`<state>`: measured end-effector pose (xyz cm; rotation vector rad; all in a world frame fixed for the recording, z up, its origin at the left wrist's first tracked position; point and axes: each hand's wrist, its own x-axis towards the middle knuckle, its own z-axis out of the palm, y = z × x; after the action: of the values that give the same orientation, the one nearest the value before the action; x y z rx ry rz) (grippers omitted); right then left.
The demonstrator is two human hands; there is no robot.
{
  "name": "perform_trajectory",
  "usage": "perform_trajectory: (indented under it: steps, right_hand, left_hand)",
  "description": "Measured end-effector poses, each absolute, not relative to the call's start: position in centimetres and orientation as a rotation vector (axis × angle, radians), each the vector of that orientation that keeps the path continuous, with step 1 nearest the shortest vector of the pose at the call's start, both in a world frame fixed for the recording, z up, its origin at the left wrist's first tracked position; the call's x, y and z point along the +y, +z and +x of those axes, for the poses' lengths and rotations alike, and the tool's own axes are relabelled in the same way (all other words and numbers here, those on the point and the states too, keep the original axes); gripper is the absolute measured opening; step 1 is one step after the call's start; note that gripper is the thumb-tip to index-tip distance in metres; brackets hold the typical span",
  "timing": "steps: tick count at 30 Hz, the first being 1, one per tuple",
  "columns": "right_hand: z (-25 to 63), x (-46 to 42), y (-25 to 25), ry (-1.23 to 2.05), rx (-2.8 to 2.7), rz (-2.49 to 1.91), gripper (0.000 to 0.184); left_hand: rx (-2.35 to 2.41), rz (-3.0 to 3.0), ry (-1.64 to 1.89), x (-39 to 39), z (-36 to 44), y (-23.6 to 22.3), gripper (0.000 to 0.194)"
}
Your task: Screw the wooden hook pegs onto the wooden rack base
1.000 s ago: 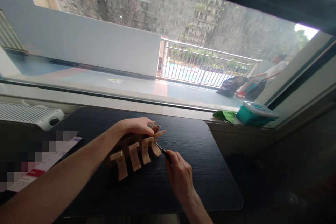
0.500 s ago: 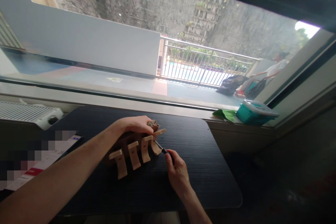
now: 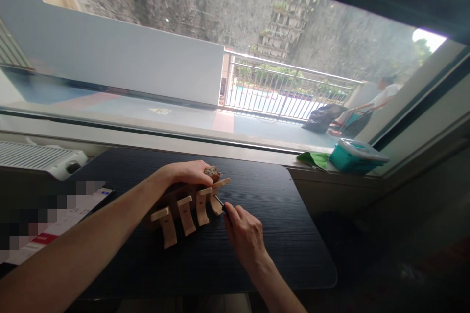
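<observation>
On the dark table lies a wooden hook rack [image 3: 176, 201], a brown board with several pale curved wooden hooks [image 3: 186, 216] standing out from it. My left hand [image 3: 193, 173] is closed over the rack's far end, its thumb near the last hook. A rough, bark-like end [image 3: 213, 172] of the board shows past the fingers. In my right hand [image 3: 244, 232] is a screwdriver [image 3: 219, 201]; its handle is mostly hidden by the fingers. The metal shaft points at the rightmost hook [image 3: 215, 204], and I cannot tell whether the tip sits in a screw.
The black table [image 3: 279, 234] has a rounded right edge. A partly blurred printed sheet [image 3: 62, 227] lies at left. On the sill are a green cloth [image 3: 314, 159] and a lidded teal box [image 3: 356, 157]. A white radiator [image 3: 40, 159] stands left. Beyond the window, a person [image 3: 384, 98] is near black bags.
My right hand has turned over on the screwdriver, knuckles now more upward, and moved slightly left and closer to the hook. My left hand keeps its hold on the rack.
</observation>
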<state>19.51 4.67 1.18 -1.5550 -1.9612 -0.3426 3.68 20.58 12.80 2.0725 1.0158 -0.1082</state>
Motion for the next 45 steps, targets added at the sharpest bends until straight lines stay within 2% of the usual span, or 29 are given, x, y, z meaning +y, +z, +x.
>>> perform_trajectory:
  steps: [3, 9, 12, 15, 21, 24, 28, 34, 37, 42, 45]
  right_hand:
    - [19.5, 4.7, 0.9, -0.159, -1.871, -1.564, 0.03]
    - [18.9, 4.8, 0.0, 0.415, -1.389, -1.622, 0.029]
    - [18.9, 4.9, 0.0, 0.544, -1.288, -1.578, 0.03]
    - [19.2, 4.7, 0.3, 0.426, -1.408, -1.641, 0.028]
    - [19.9, 4.6, 1.3, -0.271, -1.975, -1.625, 0.028]
    - [19.9, 4.9, 1.4, -0.378, -2.038, -1.583, 0.028]
    - [19.7, 5.0, 1.1, -0.257, -1.974, -1.576, 0.031]
    - [19.1, 5.2, 0.2, 0.387, -1.467, -1.597, 0.031]
    - [19.0, 5.5, 0.1, 0.583, -1.31, -1.552, 0.032]
    - [19.0, 5.4, 0.5, 0.555, -1.38, -1.601, 0.029]
    - [19.1, 5.3, 1.1, 0.27, -1.691, -1.719, 0.032]
  left_hand:
    - [1.007, 2.073, -0.113, 20.7, 3.6, 12.7, 0.018]
    - [0.981, 2.072, -0.121, 21.1, 3.6, 12.4, 0.019]
    - [0.985, 2.07, -0.124, 21.1, 3.6, 12.4, 0.019]
    - [0.987, 2.058, -0.139, 20.9, 3.6, 12.5, 0.021]
    - [0.992, 2.072, -0.165, 20.8, 3.7, 12.5, 0.022]
    - [1.002, 2.089, -0.156, 20.9, 3.6, 12.4, 0.022]
    - [1.001, 2.106, -0.155, 20.9, 3.6, 12.4, 0.022]
    - [1.015, 2.11, -0.155, 20.8, 3.7, 12.5, 0.021]
    - [1.021, 2.107, -0.156, 20.7, 3.7, 12.5, 0.022]
    - [1.038, 2.107, -0.154, 20.6, 3.7, 12.7, 0.023]
    - [1.039, 2.111, -0.156, 20.6, 3.8, 12.7, 0.024]
